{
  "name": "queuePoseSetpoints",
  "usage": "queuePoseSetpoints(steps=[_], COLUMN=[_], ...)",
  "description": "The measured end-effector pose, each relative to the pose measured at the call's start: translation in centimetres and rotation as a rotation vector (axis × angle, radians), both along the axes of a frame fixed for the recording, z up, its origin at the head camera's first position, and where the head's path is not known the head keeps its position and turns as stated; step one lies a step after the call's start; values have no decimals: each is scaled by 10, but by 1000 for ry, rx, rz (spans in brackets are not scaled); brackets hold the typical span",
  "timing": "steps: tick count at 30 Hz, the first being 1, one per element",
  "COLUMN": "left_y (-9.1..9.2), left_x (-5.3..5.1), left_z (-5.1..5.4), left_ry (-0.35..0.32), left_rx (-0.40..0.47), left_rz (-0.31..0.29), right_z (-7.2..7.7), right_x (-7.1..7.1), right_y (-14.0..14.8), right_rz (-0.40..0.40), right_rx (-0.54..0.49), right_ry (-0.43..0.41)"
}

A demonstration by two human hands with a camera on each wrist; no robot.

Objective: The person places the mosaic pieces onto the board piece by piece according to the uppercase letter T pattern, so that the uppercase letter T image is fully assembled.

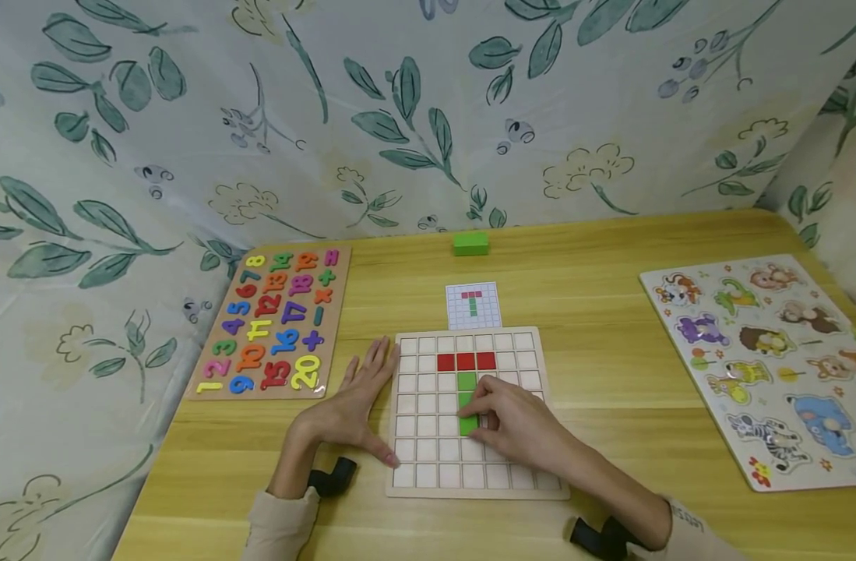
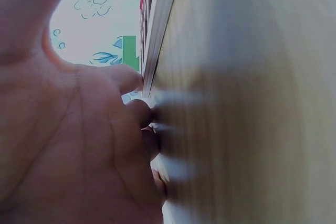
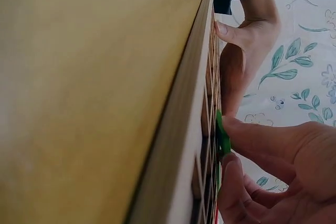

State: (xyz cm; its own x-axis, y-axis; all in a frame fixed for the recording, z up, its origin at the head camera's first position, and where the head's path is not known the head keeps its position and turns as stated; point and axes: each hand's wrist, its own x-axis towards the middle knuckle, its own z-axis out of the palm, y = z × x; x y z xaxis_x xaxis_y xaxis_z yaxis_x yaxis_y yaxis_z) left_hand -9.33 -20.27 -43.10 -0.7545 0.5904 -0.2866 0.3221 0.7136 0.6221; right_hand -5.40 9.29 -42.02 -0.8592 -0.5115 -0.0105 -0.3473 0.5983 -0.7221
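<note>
A wooden grid board (image 1: 477, 493) lies on the table with 3 red square tiles (image 1: 466, 361) in a row and green tiles (image 1: 466, 381) in a column below the middle one. My right hand (image 1: 522, 425) pinches a green square tile (image 3: 223, 135) between thumb and finger at the column's lower end. In the right wrist view that tile stands tilted at the board's surface. My left hand (image 1: 350, 405) lies beside the board's left edge, fingers extended, thumb touching its lower left side. My right fingers partly cover the green column.
Behind the board lies a pattern card (image 1: 457, 318) with a red and green T. A green block (image 1: 471, 245) sits farther back. To the left is a number puzzle (image 1: 220, 327), to the right an animal puzzle (image 1: 736, 421). A patterned cloth (image 1: 428, 195) hangs behind the table.
</note>
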Motion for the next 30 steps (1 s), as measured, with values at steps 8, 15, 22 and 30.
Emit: queuePoseSetpoints(steps=[8,15,22,30], left_y=[-1,-3,-3,-2], left_x=[0,1,3,3], left_z=[0,0,-1,-1], left_ry=[5,0,0,6], left_rx=[7,0,0,-16], left_rz=[-3,4,11,9], right_z=[-2,-6,-10,-11], right_x=[-1,-2,-5,-5], right_y=[0,0,0,-1], right_rz=[-5,-21,-13,-8], right_rx=[-2,-56,-114,-68], right_ry=[40,15,-26,-49])
